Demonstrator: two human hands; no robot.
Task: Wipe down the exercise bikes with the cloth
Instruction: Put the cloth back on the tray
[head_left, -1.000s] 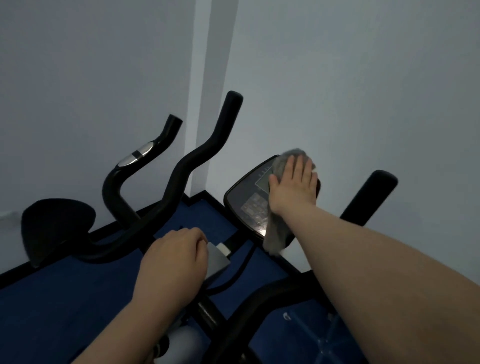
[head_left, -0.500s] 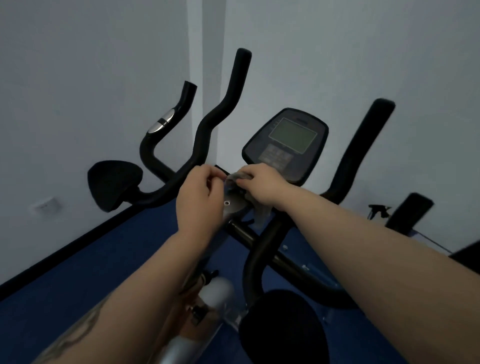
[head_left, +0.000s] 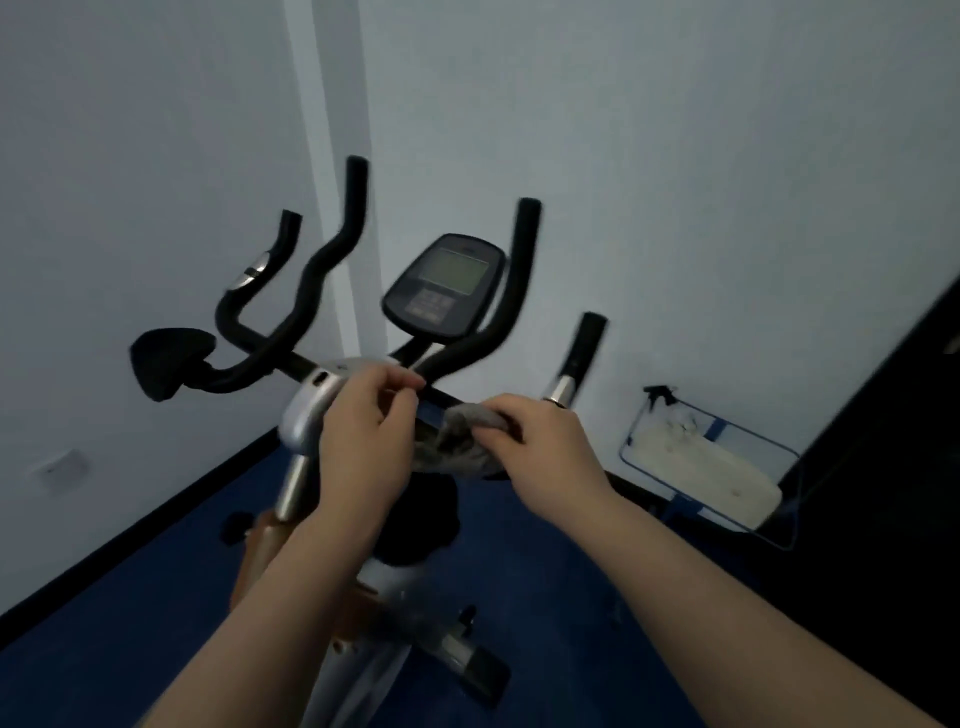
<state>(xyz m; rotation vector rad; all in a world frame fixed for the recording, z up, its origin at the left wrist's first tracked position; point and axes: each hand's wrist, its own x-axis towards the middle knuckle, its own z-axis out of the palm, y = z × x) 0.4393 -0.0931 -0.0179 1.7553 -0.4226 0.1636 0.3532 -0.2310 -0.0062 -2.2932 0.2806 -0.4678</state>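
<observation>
Both my hands are up in front of the bike, cloth stretched between them. My left hand (head_left: 363, 441) has thumb and fingers pinched together on the left edge of the crumpled grey cloth (head_left: 451, 441); my right hand (head_left: 540, 447) has fingers curled down over the right end of it, bunched tight. The cloth hangs a little between the two grips, just in front of the black handlebar crossbar (head_left: 441, 400) of the silver-framed exercise bike (head_left: 306, 410). Can't tell whether the cloth touches the bar. The bike's black oval console with greenish screen (head_left: 444, 283) sits above and behind my hands, between the two upright black foam handlebar grips (head_left: 522, 260). A second set of black curved handlebars (head_left: 270, 270) with a chrome band and a black saddle (head_left: 166, 364) is off to the left, near the white wall corner. To the right, against the wall, a flat mop with a dirty white pad and blue frame (head_left: 706, 462) leans low on the blue floor (head_left: 130, 613). Frame is motion-blurred, so fine detail on the fingers is soft.
</observation>
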